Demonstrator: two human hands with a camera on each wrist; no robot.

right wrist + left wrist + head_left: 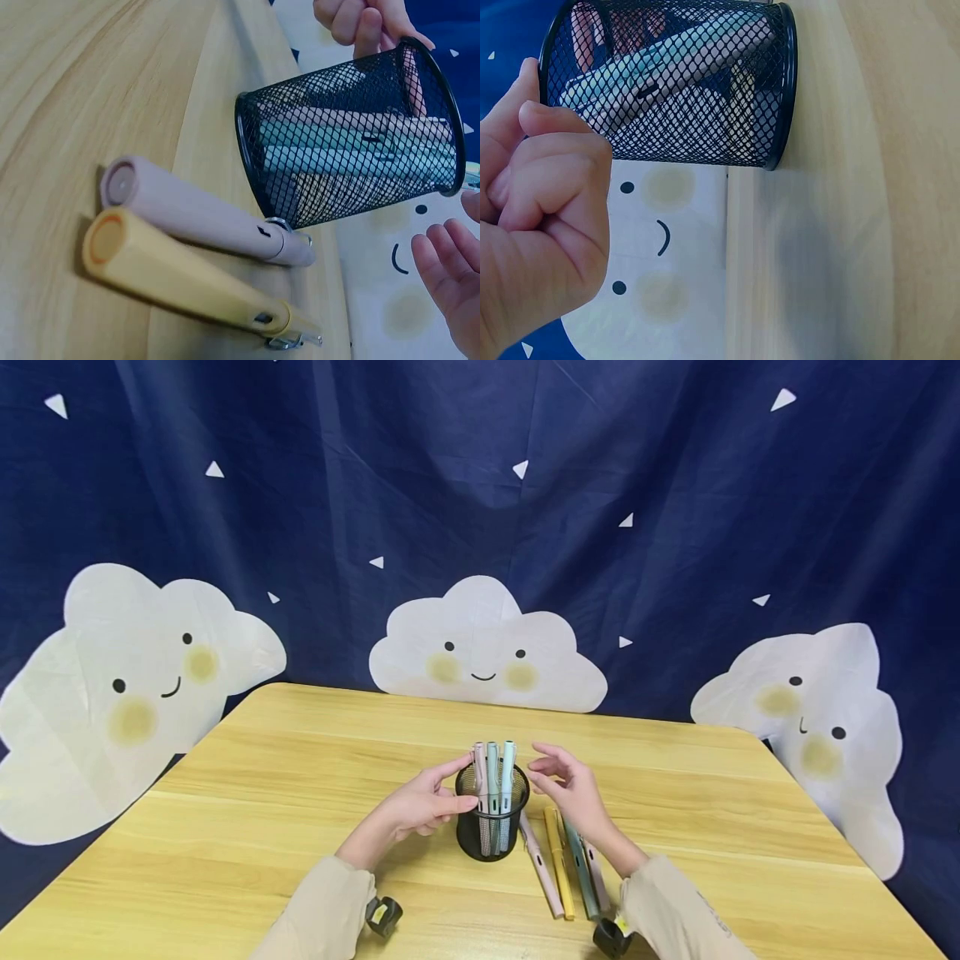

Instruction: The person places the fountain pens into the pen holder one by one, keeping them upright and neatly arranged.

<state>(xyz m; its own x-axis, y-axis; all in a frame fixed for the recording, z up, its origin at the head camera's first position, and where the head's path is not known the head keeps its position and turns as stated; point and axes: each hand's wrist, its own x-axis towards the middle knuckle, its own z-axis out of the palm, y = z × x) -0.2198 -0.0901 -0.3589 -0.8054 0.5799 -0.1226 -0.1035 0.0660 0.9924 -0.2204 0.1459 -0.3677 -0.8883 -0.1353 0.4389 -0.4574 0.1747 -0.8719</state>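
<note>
- The mesh cup (468, 842) is standing upright on the table (300, 777), between the two hands.
- The left hand (416, 802) is steadying it: thumb and index finger are gripping the rim from its left side, while the other fingers are curling below.
- Three pens are standing in the cup, caps up: a pink one (480, 768), a green one (492, 768) and a pale blue one (509, 768), all leaning close together.
- The right hand (576, 792) is hovering just beside the cup's right side, holding nothing; its thumb is standing apart from the fingers, which are bending loosely.
- Four more pens are lying on the table, right of the cup: a mauve one (542, 870) nearest it, then a yellow one (558, 867), a dark green one (581, 872) and a greyish one (596, 878), partly hidden under the right forearm.
- The step in hand is looking like filling the cup, pen by pen, with the right hand between pens.
- By this reading, the next move is calling for the right hand to reach down, pinch one lying pen and tip it upright over the rim, while the left hand is bracing the cup against a knock.
</note>
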